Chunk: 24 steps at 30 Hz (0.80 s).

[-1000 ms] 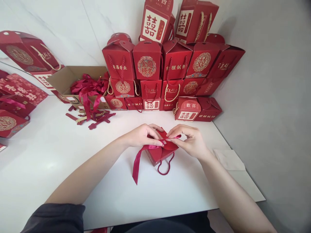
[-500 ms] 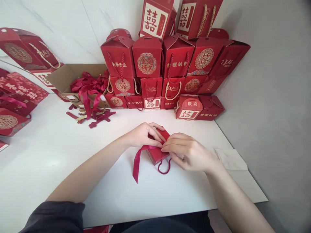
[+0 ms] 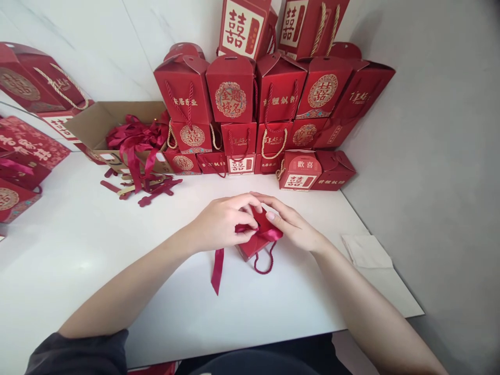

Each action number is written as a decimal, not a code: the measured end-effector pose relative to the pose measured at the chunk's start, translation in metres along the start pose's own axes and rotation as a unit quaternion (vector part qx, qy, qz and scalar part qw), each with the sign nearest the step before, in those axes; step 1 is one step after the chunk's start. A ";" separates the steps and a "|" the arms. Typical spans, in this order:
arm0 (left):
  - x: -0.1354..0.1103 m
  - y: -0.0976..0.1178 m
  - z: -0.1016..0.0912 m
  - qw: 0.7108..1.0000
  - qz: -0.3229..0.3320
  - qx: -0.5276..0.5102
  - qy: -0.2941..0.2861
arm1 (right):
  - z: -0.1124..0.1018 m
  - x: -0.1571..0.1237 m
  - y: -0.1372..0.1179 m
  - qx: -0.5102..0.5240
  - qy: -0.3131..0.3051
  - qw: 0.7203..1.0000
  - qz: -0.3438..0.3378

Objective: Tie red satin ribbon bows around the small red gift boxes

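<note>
A small red gift box (image 3: pixel 247 251) rests on the white table between my hands. Satin ribbon (image 3: pixel 270 235) in dark pink crosses its top, and one tail hangs down past the left side onto the table. My left hand (image 3: pixel 230 220) pinches the ribbon between thumb and fingers over the box's top. On the far right side, my right hand (image 3: pixel 294 221) curves around the box, its thumb lying on top and its fingers reaching behind. A dark red cord handle (image 3: pixel 264 271) loops out from the near side. My fingers cover much of the box.
Stacked red gift boxes (image 3: pixel 229 99) line the wall. A cardboard carton (image 3: pixel 91 125) of ribbons stands at the back left, with loose red and gold strips (image 3: pixel 161 190) before it. More red boxes (image 3: pixel 15 192) sit far left. White tissue (image 3: pixel 367 251) lies right.
My right hand has left the ribbon and moved to the far right side of the box, fingers straighter. My left hand now pinches the ribbon, whose loop shows at the right.
</note>
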State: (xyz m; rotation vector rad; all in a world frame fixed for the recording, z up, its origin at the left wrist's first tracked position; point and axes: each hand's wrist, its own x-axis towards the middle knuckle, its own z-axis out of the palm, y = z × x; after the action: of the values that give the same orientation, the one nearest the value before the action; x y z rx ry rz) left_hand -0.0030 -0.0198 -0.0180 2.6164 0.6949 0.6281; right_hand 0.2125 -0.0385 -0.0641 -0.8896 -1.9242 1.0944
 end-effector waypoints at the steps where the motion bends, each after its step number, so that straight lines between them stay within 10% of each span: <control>1: -0.001 0.001 -0.001 1.000 0.005 0.019 0.000 | 0.000 0.001 0.000 -0.009 -0.008 1.000 -0.006; 12: -0.007 -0.016 0.008 0.965 0.106 0.209 0.118 | 0.003 0.006 0.005 -0.046 0.065 0.995 -0.061; 24: -0.007 -0.029 0.020 0.957 0.158 0.162 0.182 | 0.009 0.001 -0.006 -0.133 0.141 0.976 -0.095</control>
State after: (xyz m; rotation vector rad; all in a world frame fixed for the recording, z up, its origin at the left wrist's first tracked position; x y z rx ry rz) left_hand -0.0099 -0.0043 -0.0498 2.9794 0.5157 1.2062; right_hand 0.2029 -0.0437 -0.0614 -0.9263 -1.8942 0.5716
